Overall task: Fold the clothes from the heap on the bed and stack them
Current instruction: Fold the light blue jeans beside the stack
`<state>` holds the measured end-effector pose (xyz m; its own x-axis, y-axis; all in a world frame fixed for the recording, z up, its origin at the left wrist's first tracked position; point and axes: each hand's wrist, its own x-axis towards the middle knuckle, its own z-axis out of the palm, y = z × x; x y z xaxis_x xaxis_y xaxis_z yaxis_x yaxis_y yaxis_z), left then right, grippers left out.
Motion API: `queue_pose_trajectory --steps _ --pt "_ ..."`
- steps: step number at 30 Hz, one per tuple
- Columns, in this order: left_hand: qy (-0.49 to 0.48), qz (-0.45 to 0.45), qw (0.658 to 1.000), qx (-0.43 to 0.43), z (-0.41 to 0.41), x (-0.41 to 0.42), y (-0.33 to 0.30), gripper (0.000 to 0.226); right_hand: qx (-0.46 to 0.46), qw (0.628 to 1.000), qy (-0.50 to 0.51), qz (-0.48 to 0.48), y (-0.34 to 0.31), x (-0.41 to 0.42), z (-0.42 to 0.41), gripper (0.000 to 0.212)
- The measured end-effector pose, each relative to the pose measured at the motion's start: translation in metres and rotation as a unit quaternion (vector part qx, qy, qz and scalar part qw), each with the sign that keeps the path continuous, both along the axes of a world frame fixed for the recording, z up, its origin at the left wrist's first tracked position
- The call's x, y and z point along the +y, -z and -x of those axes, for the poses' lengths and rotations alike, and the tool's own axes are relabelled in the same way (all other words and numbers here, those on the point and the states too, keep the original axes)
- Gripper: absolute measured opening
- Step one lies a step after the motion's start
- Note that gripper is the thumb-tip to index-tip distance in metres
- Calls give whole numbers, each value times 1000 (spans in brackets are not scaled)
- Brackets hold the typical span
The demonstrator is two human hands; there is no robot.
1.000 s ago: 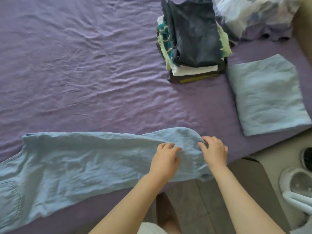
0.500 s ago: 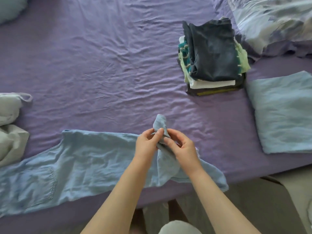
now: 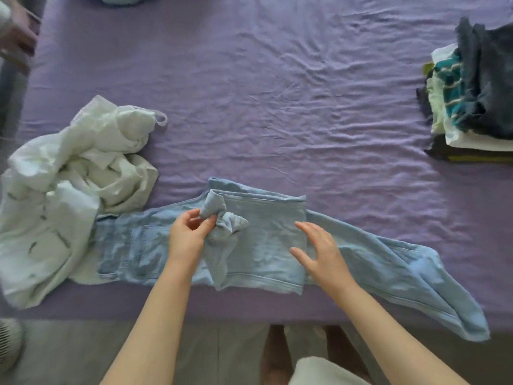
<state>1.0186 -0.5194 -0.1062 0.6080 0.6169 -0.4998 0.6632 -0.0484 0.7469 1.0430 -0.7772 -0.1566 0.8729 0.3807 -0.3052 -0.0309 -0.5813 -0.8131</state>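
Blue trousers (image 3: 266,245) near edge, half folded: left hand (image 3: 188,234) pinching bunched hem, right hand (image 3: 319,254) flat on cloth. Folded stack (image 3: 472,107) far right; white heap (image 3: 69,190) left unfolded.

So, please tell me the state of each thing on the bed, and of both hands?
Light blue trousers: partly folded, one leg hanging off the edge.
White garments: crumpled, unfolded.
Stack of clothes: folded.
Purple sheet: wrinkled.
Left hand: pinching a bunched part of the trousers.
Right hand: open, on the trousers.
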Motion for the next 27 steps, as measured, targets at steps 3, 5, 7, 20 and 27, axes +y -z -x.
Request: queue_pose_trajectory --steps 3,5,7,20,27 --pt "-22 -129 991 34 18 42 5 23 23 997 -37 62 16 37 5 55" --pt "8 -203 977 67 24 60 13 29 30 989 -65 129 30 54 5 58" --pt "88 -234 963 100 24 62 27 46 62 977 -98 181 41 64 4 62" --pt "189 -24 982 20 19 22 54 42 85 981 112 -136 8 136 21 69" --pt "146 -46 988 -39 40 65 41 37 19 985 -159 64 27 202 33 65"
